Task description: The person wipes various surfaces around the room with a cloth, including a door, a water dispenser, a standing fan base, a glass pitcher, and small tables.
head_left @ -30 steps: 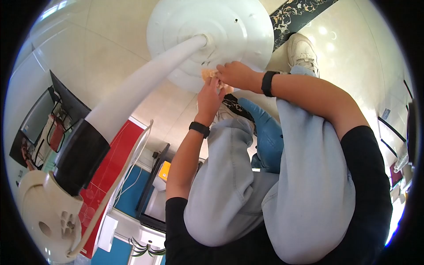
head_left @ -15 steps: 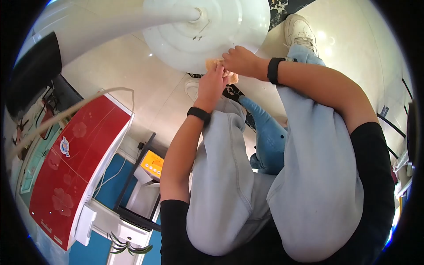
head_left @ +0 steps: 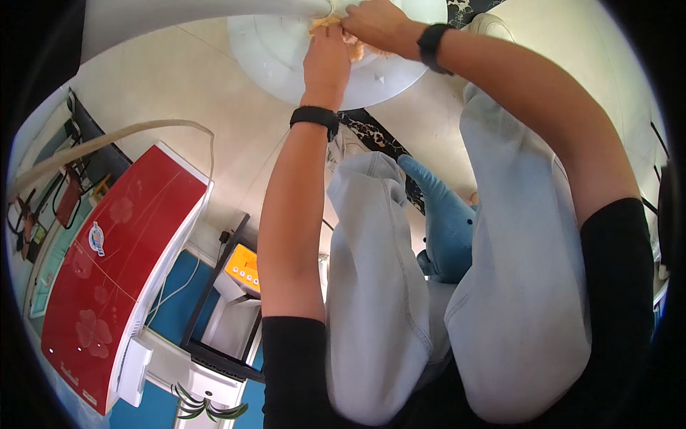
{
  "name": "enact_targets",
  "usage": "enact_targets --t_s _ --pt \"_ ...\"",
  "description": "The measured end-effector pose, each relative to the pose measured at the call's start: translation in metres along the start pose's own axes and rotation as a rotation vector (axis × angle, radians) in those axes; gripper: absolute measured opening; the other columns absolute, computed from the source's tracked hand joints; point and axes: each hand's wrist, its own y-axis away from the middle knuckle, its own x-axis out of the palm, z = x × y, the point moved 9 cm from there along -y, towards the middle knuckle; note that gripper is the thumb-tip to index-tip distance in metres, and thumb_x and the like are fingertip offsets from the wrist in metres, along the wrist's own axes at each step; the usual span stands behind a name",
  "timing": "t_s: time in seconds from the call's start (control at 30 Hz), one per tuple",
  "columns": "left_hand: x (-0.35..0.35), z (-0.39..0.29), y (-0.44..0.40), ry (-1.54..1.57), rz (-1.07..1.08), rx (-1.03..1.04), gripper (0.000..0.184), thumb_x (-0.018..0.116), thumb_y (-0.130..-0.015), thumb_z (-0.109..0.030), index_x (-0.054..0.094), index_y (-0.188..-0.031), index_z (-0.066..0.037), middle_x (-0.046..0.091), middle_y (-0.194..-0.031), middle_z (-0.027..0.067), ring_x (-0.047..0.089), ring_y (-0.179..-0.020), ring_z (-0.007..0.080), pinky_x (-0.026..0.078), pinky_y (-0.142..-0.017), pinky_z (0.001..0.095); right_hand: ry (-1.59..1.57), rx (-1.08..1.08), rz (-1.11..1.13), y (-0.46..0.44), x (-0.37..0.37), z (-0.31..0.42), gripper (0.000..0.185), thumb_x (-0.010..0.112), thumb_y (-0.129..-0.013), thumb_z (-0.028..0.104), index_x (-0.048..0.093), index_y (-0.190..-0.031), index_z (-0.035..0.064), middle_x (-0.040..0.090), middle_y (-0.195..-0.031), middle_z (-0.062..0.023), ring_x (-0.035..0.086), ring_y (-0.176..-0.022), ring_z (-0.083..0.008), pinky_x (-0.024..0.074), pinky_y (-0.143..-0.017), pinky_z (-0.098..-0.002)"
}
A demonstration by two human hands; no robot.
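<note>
Both my hands are at the top of the view, over a round white pedestal base [head_left: 271, 68]. A small crumpled cloth [head_left: 355, 51], pale orange and pink, lies between them against the base. My left hand [head_left: 327, 64] has its fingers closed on the cloth from the near side. Reaching in from the right, my right hand [head_left: 379, 25] is closed at the cloth's upper edge; its fingertips are partly hidden. A black band circles each wrist. The white stem [head_left: 214, 21] of the pedestal runs off to the upper left.
A blue plush toy [head_left: 450, 239] sits between my legs. To the left stands a red-fronted appliance [head_left: 136, 257] with a beige cord [head_left: 161, 123] arching above it. Below are an orange panel with buttons [head_left: 243, 268] and a green plant [head_left: 207, 409]. A shoe [head_left: 491, 27] shows at upper right.
My hands and the cloth have moved up in the view, from the base's near edge to over its surface close to the stem. The camera view has shifted slightly.
</note>
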Motion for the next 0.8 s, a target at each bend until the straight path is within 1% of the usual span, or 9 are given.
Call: enact_targets --t_s 0.03,0.13,0.17,0.3,0.4,0.57,0.6,0.7,0.8 --pt "-0.001 0.005 0.003 0.023 0.002 -0.033 0.02 0.055 -0.09 -0.009 0.058 -0.109 -0.005 0.06 -0.108 0.0157 0.061 -0.101 0.0354 0.053 -0.082 0.0435 0.021 -0.018 0.129 -0.008 0.001 0.002 0.031 0.066 -0.082 0.013 0.064 -0.112 0.0063 0.064 -0.115 -0.0186 0.068 -0.094 -0.0329 0.0553 -0.079 -0.043" --pt "-0.011 0.027 0.015 0.09 -0.004 -0.123 0.019 0.055 -0.09 -0.009 0.059 -0.109 -0.005 0.06 -0.107 0.016 0.062 -0.1 0.0353 0.053 -0.081 0.0434 -0.054 -0.028 -0.056 -0.019 -0.001 0.025 0.009 0.062 -0.085 0.012 0.071 -0.085 0.0112 0.069 -0.092 -0.0088 0.07 -0.086 -0.0283 0.0565 -0.071 -0.0385" --pt "-0.013 0.037 0.02 0.107 -0.003 -0.148 0.02 0.056 -0.09 -0.008 0.059 -0.109 -0.004 0.06 -0.107 0.0161 0.062 -0.099 0.0354 0.052 -0.08 0.0435 0.053 -0.093 -0.251 -0.024 0.005 0.037 0.011 0.066 -0.081 0.02 0.075 -0.084 0.0143 0.072 -0.083 -0.0072 0.071 -0.08 -0.0288 0.0561 -0.065 -0.0391" --pt "-0.014 0.051 0.049 0.105 -0.076 -0.194 0.024 0.06 -0.088 -0.008 0.059 -0.111 -0.003 0.061 -0.105 0.0174 0.061 -0.097 0.0367 0.052 -0.08 0.0441 -0.046 -0.134 -0.319 -0.029 0.025 0.063 0.009 0.068 -0.079 0.019 0.076 -0.082 0.0144 0.072 -0.081 -0.0097 0.071 -0.077 -0.03 0.0564 -0.065 -0.0399" --pt "0.002 0.049 0.077 0.063 -0.015 -0.236 0.027 0.062 -0.086 -0.007 0.058 -0.112 -0.001 0.06 -0.103 0.0188 0.061 -0.096 0.0377 0.051 -0.08 0.0444 -0.163 -0.208 -0.331 -0.015 0.032 0.077 0.008 0.069 -0.077 0.019 0.075 -0.077 0.0139 0.071 -0.081 -0.01 0.071 -0.075 -0.0301 0.0561 -0.064 -0.0408" --pt "0.017 0.005 0.115 0.133 0.106 -0.227 0.027 0.062 -0.086 -0.007 0.057 -0.111 0.001 0.06 -0.101 0.0196 0.06 -0.095 0.0383 0.052 -0.079 0.0452 -0.056 -0.317 -0.106 0.037 0.052 0.104 0.009 0.072 -0.077 0.022 0.073 -0.078 0.0131 0.07 -0.078 -0.0076 0.07 -0.081 -0.027 0.0543 -0.062 -0.038" --pt "0.022 -0.003 0.118 0.153 0.142 -0.228 0.027 0.062 -0.086 -0.007 0.057 -0.111 0.001 0.06 -0.101 0.0194 0.06 -0.095 0.0381 0.052 -0.079 0.0453 -0.004 -0.351 -0.132 0.047 0.052 0.104 0.008 0.071 -0.077 0.022 0.071 -0.08 0.0136 0.07 -0.078 -0.0066 0.07 -0.08 -0.0257 0.0533 -0.06 -0.0377" --pt "0.026 -0.022 0.115 0.181 0.134 -0.163 0.026 0.061 -0.087 -0.007 0.057 -0.111 -0.001 0.06 -0.1 0.0186 0.06 -0.095 0.0373 0.052 -0.078 0.0452 -0.052 -0.348 -0.061 0.058 0.053 0.091 0.008 0.07 -0.077 0.02 0.07 -0.082 0.0138 0.07 -0.079 -0.0056 0.07 -0.08 -0.0248 0.0524 -0.06 -0.0364" --pt "0.025 -0.037 0.095 0.25 0.115 -0.134 0.022 0.061 -0.087 -0.008 0.058 -0.109 -0.002 0.06 -0.1 0.0183 0.061 -0.093 0.0377 0.053 -0.077 0.0455 0.257 -0.208 0.17 0.06 0.06 0.071 0.006 0.068 -0.08 0.017 0.069 -0.079 0.0116 0.066 -0.088 -0.0043 0.065 -0.087 -0.0228 0.0485 -0.069 -0.0349"
